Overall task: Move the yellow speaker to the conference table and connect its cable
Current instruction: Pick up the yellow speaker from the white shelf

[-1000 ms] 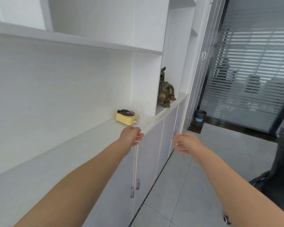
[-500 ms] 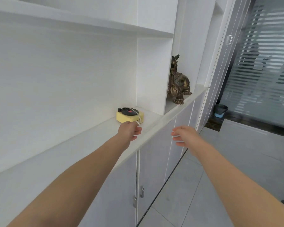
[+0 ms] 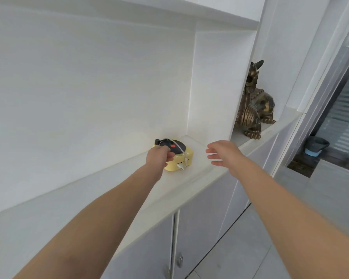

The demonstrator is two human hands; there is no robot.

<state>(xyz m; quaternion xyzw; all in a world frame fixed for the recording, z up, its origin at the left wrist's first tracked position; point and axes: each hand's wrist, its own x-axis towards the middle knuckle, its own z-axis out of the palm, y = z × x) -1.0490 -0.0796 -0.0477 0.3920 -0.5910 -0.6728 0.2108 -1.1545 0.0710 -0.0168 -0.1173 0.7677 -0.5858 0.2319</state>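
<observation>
The yellow speaker (image 3: 184, 158), a small box with a black disc and red dot on top, sits on the white cabinet counter (image 3: 117, 190) near the divider panel. A white cable (image 3: 182, 157) is draped over it, its plug at the front side. My left hand (image 3: 158, 157) rests on the speaker's near left corner, fingers curled over its top edge. My right hand (image 3: 222, 153) hovers to the right of the speaker with fingers spread, touching nothing.
A bronze beast figurine (image 3: 254, 105) stands on the counter right of the divider (image 3: 212, 85). A shelf runs overhead. Cabinet doors with handles (image 3: 179, 258) lie below. A dark bin (image 3: 315, 146) stands on the floor by the glass partition at right.
Both hands have advanced toward the speaker as the view came closer. My left hand went from just short of it to resting on it; my right hand rose to counter height.
</observation>
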